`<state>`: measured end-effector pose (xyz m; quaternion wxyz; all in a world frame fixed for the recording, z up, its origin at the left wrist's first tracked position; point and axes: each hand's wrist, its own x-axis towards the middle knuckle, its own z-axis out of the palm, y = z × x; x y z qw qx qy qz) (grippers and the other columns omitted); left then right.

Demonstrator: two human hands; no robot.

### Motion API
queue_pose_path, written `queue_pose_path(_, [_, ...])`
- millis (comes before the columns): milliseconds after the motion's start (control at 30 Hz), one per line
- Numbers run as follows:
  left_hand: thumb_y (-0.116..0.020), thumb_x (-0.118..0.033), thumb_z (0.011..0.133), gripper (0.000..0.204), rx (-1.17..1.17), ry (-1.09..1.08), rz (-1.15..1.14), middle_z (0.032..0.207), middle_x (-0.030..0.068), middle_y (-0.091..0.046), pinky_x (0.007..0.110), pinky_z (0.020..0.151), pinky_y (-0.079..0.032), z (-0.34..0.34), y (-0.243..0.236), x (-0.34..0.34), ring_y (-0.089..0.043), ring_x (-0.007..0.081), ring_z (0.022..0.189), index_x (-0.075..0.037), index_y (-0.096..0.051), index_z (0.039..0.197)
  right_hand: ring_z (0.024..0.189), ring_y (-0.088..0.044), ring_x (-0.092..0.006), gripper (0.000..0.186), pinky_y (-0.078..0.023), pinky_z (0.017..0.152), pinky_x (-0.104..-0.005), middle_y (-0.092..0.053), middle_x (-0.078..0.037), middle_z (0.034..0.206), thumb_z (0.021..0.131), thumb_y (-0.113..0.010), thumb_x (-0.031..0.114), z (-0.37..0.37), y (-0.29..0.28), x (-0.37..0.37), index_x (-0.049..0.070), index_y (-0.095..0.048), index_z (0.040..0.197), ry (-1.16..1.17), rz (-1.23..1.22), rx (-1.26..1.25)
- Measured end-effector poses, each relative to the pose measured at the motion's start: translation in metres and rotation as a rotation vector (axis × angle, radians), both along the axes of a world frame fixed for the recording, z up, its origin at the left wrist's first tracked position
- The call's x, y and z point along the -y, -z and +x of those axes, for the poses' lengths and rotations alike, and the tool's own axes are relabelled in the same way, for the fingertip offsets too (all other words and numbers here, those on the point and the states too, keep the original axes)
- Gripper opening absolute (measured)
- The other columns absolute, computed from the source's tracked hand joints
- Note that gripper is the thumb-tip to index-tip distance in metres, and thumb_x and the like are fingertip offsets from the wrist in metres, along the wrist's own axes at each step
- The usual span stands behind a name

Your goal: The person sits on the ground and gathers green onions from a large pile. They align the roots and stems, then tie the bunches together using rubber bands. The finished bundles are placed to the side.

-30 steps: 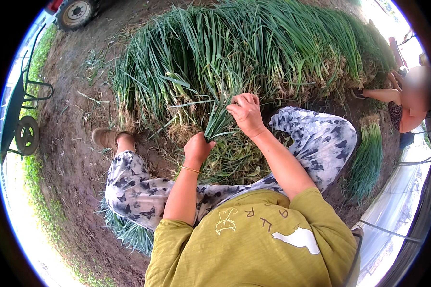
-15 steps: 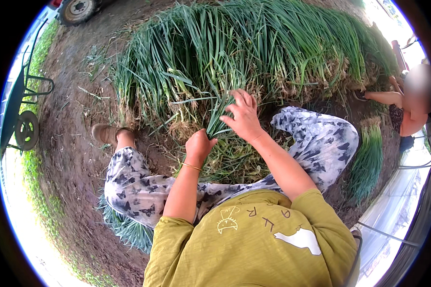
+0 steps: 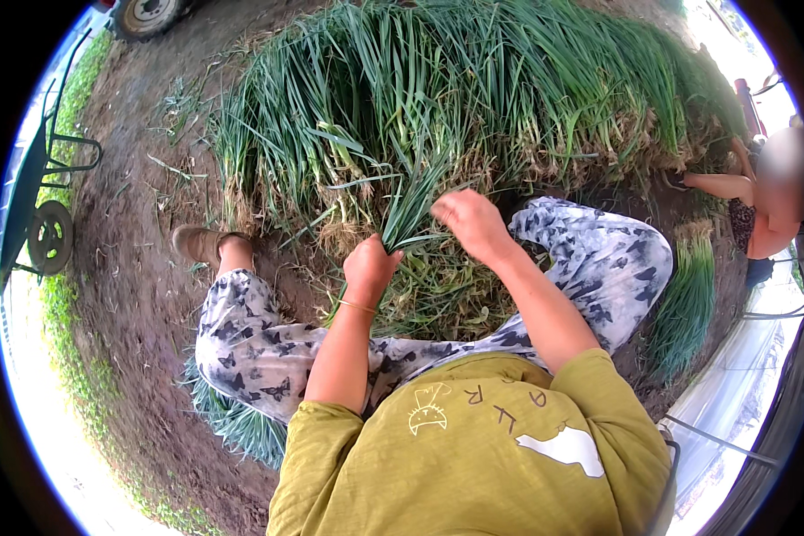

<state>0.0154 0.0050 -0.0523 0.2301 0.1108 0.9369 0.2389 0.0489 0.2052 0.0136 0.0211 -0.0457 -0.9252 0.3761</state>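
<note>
My left hand (image 3: 370,267) is closed around a small bunch of green onions (image 3: 409,211), whose leaves fan out upward and away from me. The lower end of the bunch is hidden in the fist. Just right of those leaves is my right hand (image 3: 475,225), fingers curled together and slightly blurred; whether a thin leaf is pinched in them cannot be made out. Past both hands lies a long heap of green onions (image 3: 482,80), with pale stems and dry roots toward me. Loose trimmed leaves (image 3: 442,299) cover the ground between my legs.
Bundled green onions (image 3: 685,299) lie at the right and more (image 3: 237,420) beside my left leg. A wheelbarrow (image 3: 49,237) stands at the far left, a vehicle wheel (image 3: 147,16) at the upper left. Another person (image 3: 768,214) sits at the right, near plastic sheeting (image 3: 732,384).
My right hand has drawn back to the right from the leaves, its spread fingers now curled in. My left hand has stayed nearly in place with the green onions.
</note>
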Motion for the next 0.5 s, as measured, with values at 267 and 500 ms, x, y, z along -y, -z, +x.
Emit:
queue_pose_path(267, [-0.075,-0.03,0.07,0.035,-0.206,0.032,-0.015,0.074,0.0137,-0.065,0.041,0.064,-0.051,0.009,-0.007,-0.01,-0.064,0.0327,0.071,-0.006,-0.058,0.089,0.06,-0.055,-0.0345,0.023,-0.045,0.06,-0.0417,-0.055,-0.013,0.06,0.086,-0.057,0.02,0.016,0.016,0.031,0.003,-0.054,0.069,0.011,0.069,-0.254])
queue_pose_path(500, [-0.074,-0.021,0.067,0.028,-0.373,0.097,-0.025,0.066,0.0122,-0.063,0.04,0.056,-0.051,0.017,-0.001,-0.006,-0.063,0.0311,0.061,-0.006,-0.053,0.077,0.079,-0.058,-0.0223,0.009,-0.045,0.073,-0.0345,-0.062,-0.004,0.08,0.083,-0.063,0.013,-0.008,-0.012,-0.017,0.008,-0.06,0.076,0.361,0.047,-0.453])
